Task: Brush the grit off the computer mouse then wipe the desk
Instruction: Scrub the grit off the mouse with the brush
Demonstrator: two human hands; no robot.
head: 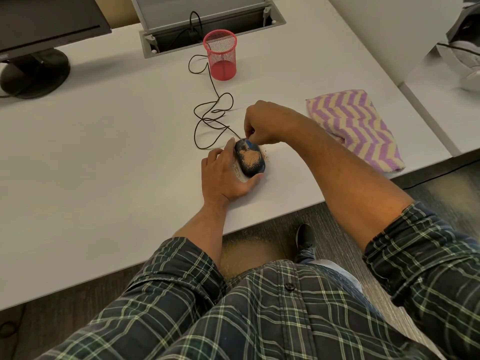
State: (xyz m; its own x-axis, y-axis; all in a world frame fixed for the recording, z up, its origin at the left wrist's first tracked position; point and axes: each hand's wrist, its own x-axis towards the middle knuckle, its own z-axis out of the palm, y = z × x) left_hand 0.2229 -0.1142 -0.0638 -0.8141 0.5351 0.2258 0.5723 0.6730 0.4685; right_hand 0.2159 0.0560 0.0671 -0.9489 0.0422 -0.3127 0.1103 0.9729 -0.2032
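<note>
A dark computer mouse (253, 166) lies on the white desk (117, 157) near its front edge. Tan grit covers the mouse's back, and more grit is scattered on the desk around it. My left hand (223, 175) grips the mouse from the left, fingers along its side and thumb at its near end. My right hand (262, 120) hovers over the mouse's front, fingers curled round a small brush (251, 144); only its bluish tip shows, touching the mouse. A purple and yellow zigzag cloth (355, 126) lies to the right.
The mouse's black cable (210, 113) loops behind it toward an open cable hatch (207, 29). A red mesh pen cup (222, 55) stands beside the cable. A monitor base (33, 71) sits at the far left. Grit lies on the floor under the desk edge.
</note>
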